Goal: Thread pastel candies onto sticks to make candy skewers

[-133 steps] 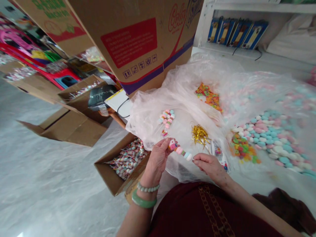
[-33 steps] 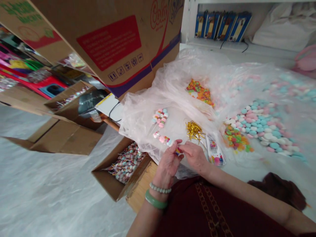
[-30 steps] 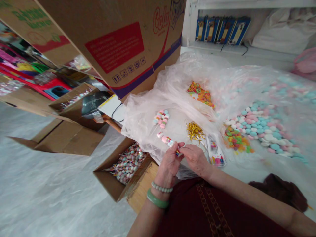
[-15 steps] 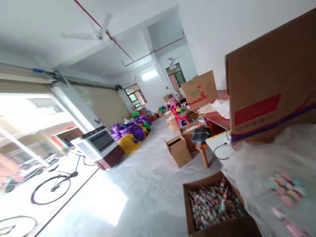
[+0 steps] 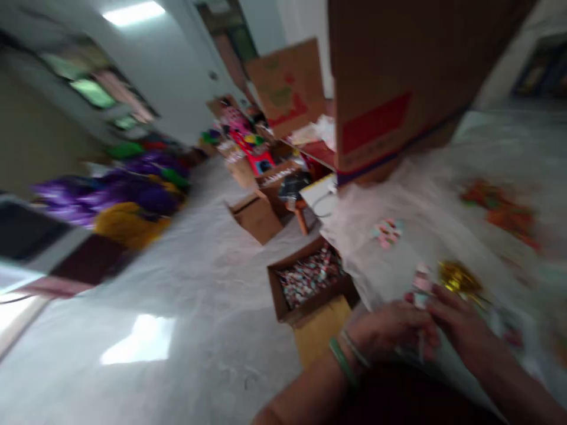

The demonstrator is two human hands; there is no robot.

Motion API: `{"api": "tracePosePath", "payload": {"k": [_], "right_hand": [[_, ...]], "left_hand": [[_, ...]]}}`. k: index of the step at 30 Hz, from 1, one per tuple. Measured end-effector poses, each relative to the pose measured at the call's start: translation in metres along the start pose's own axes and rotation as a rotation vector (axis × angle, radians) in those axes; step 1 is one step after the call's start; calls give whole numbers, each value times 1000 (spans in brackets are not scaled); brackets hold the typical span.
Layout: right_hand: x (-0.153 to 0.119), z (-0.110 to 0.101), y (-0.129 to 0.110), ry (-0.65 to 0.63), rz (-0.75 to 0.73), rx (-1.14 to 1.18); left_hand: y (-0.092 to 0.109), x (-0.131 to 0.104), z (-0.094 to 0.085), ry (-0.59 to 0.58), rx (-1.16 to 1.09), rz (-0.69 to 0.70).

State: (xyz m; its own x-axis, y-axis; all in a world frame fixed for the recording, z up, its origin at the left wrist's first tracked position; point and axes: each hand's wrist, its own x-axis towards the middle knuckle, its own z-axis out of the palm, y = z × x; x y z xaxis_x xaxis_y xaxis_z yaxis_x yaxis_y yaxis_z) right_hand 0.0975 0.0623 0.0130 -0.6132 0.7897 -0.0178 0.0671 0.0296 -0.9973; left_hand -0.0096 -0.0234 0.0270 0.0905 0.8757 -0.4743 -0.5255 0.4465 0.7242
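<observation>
- A big cardboard box [image 5: 398,77] stands at the far left of the plastic sheet [image 5: 425,195], hiding what is behind it.
- Gold strips [image 5: 458,277] lie just beyond my right hand [image 5: 460,321] (blurred, like much here); a candy cluster [image 5: 387,233] sits farther left.
- Left of the sheet, an open carton [image 5: 277,295] holds heaped sweets [image 5: 305,277].
- My left hand [image 5: 401,324] curls round a candy stick [image 5: 422,286] above the sheet's near part; my right fingers bend beside it, grip unclear.

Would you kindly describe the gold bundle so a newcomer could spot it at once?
From the big cardboard box with the red panel, follow the pale plastic sheet towards the right hand. Just beyond that hand lies the gold bundle, its metallic shine unlike the pastel cluster or orange pile.
</observation>
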Motion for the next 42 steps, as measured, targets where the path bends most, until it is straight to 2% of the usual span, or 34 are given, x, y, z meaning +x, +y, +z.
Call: {"api": "tracePosePath", "payload": {"k": [1, 2, 4, 6, 7, 10, 12, 14, 17, 19, 23, 26, 28, 31, 33, 35, 37, 39, 42], "right_hand": [[-8, -3, -4, 54, 123, 99], [-10, -3, -6, 129, 210, 209], [0, 1, -4, 323, 241, 344], [13, -2, 1, 372, 271, 416], [17, -7, 3, 341, 289, 427], [14, -33, 8, 277, 276, 285], [6, -57, 16, 325, 204, -30], [-2, -76, 26, 318, 143, -446], [-11, -86, 39, 122, 87, -929], [-16, -82, 43, 35, 51, -1097], [-22, -75, 46, 18, -10, -1241], [-24, -79, 49, -68, -57, -1257], [-24, -84, 50, -88, -110, -1173], [-21, -88, 43, 55, -145, -835], [-15, -86, 33, 182, -80, -564], [-8, -77, 21, 203, -10, -395], [-1, -63, 11, 112, -11, -402], [4, -48, 5, 19, -53, -554], [7, -32, 4, -7, -37, -775]], "left_hand": [[-5, 5, 3, -25, 50, -36], [-9, 12, 2, 54, 100, -5], [-12, 26, -5, 282, 267, 127], [-13, 38, -10, 449, 439, 258], [-13, 40, -11, 497, 507, 339], [-8, 40, -12, 572, 557, 478], [-3, 39, -15, 591, 470, 451], [1, 42, -20, 598, 351, 379], [3, 49, -25, 582, 215, 266], [3, 52, -24, 549, 138, 200], [6, 52, -21, 492, 45, 120], [8, 52, -21, 474, 17, 98], [8, 54, -21, 444, -8, 66], [7, 57, -18, 378, -32, 6], [6, 60, -13, 344, -16, -21], [6, 61, -5, 332, 18, -40], [5, 63, 2, 323, 49, -45], [3, 63, 8, 311, 64, -30], [-1, 62, 8, 295, 82, -15]]}}
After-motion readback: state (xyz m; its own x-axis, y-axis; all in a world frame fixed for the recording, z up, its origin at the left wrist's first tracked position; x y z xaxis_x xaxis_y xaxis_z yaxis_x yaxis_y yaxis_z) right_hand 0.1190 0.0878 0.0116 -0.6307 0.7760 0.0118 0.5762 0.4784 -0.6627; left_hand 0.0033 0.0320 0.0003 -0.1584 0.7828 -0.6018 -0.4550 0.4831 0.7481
